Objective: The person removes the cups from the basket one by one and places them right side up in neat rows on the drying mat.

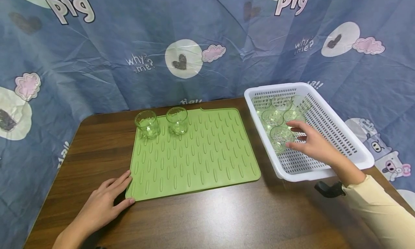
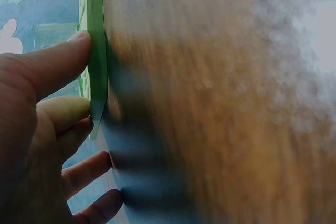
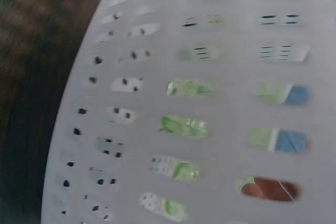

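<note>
My left hand (image 1: 98,205) rests at the near left corner of the green mat (image 1: 194,159), fingers extended; in the left wrist view its thumb and a fingertip touch the mat's edge (image 2: 96,72). Two clear glasses (image 1: 148,125) (image 1: 177,122) stand side by side on the mat's far left part. Over the white basket (image 1: 343,169), my right hand (image 1: 312,142) has thumb and fingers spread beside the nearest glass (image 1: 281,136); whether they touch it is unclear. Through the basket's slotted wall (image 3: 231,108) in the right wrist view, bits of glass and skin show.
Several more glasses (image 1: 271,116) stand grouped in the basket's left and far part. The brown wooden table (image 1: 207,220) extends in front of the mat. Behind hangs a blue printed cloth (image 1: 227,72). A black strap or object (image 1: 329,189) is by the right wrist.
</note>
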Motion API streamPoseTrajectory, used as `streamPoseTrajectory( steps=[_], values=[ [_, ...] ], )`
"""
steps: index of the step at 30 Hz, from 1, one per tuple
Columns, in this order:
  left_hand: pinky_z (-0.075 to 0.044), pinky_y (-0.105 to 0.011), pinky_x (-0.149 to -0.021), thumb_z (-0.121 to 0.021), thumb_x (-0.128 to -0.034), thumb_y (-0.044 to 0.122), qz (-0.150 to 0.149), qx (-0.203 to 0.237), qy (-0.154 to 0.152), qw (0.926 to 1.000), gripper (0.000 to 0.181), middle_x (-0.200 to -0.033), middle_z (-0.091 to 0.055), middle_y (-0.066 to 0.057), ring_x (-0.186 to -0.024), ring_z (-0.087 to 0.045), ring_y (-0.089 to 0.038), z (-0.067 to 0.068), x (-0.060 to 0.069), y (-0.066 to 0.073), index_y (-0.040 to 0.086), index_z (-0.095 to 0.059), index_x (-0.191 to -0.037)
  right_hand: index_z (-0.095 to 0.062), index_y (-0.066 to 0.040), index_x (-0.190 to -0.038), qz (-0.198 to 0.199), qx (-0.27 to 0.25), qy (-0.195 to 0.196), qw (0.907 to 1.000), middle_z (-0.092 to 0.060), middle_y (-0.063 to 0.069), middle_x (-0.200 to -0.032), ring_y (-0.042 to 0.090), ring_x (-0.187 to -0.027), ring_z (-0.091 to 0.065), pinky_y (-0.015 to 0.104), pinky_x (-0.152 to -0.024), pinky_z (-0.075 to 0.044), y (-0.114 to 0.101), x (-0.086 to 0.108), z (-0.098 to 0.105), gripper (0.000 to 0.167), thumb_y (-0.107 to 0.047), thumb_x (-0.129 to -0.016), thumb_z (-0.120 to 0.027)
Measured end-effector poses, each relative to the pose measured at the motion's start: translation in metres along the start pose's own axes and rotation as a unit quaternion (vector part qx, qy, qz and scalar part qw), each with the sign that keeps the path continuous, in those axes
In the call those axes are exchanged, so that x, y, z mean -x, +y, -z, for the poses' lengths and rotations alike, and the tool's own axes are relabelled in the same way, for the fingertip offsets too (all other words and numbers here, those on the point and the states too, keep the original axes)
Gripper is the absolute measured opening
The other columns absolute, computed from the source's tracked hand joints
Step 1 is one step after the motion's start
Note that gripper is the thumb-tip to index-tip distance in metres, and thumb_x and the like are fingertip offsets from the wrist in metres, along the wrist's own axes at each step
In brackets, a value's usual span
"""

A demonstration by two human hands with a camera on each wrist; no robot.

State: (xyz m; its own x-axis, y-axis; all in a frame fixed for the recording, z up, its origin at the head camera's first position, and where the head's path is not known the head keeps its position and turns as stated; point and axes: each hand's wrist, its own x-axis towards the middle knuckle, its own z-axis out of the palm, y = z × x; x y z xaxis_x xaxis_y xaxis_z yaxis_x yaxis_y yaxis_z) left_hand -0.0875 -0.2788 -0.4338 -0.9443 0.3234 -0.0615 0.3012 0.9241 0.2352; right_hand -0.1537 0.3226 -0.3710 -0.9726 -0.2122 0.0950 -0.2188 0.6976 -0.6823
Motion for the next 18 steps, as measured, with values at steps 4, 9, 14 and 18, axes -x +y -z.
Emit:
streamPoseTrajectory(
  steps=[4,9,14,18],
  values=[
    [-0.041,-0.069,-0.088,-0.066,-0.0909,0.053,-0.001,0.0,-0.001,1.0,0.075,-0.162,-0.036,-0.005,-0.13,-0.046,-0.043,0.0,-0.001,0.0,0.012,-0.045,-0.151,-0.038,0.005,-0.146,-0.007,-0.012,-0.019,0.9997,-0.042,0.029,-0.148,0.051,-0.13,-0.044,0.065,-0.103,-0.04,0.003,-0.004,-0.004,0.074,-0.009,-0.085,-0.076],
    [-0.041,-0.069,-0.088,-0.065,-0.0909,0.053,0.002,0.001,0.0,1.0,0.076,-0.162,-0.035,-0.005,-0.131,-0.045,-0.041,0.003,-0.002,-0.001,0.012,-0.044,-0.151,-0.033,0.004,-0.149,-0.017,-0.01,-0.042,0.9989,-0.038,0.029,-0.152,0.051,-0.133,-0.043,0.064,-0.105,-0.04,0.003,-0.007,-0.008,0.079,-0.013,-0.085,-0.077],
    [-0.041,-0.069,-0.087,-0.065,-0.091,0.054,0.0,0.001,0.0,1.0,0.076,-0.163,-0.034,-0.005,-0.131,-0.044,-0.041,0.004,-0.002,-0.002,0.012,-0.044,-0.151,-0.034,0.0,-0.15,-0.029,0.012,-0.054,0.998,-0.039,0.026,-0.153,0.048,-0.131,-0.046,0.06,-0.103,-0.045,0.006,-0.009,-0.011,0.081,-0.019,-0.085,-0.078],
    [-0.041,-0.069,-0.087,-0.065,-0.0908,0.055,0.002,0.001,-0.006,1.0,0.076,-0.162,-0.035,-0.005,-0.131,-0.045,-0.042,0.002,-0.001,-0.002,0.012,-0.044,-0.151,-0.038,-0.002,-0.149,-0.028,0.033,-0.05,0.9978,-0.043,0.024,-0.151,0.044,-0.127,-0.051,0.058,-0.1,-0.048,0.01,-0.01,-0.013,0.078,-0.023,-0.085,-0.079]
  ],
)
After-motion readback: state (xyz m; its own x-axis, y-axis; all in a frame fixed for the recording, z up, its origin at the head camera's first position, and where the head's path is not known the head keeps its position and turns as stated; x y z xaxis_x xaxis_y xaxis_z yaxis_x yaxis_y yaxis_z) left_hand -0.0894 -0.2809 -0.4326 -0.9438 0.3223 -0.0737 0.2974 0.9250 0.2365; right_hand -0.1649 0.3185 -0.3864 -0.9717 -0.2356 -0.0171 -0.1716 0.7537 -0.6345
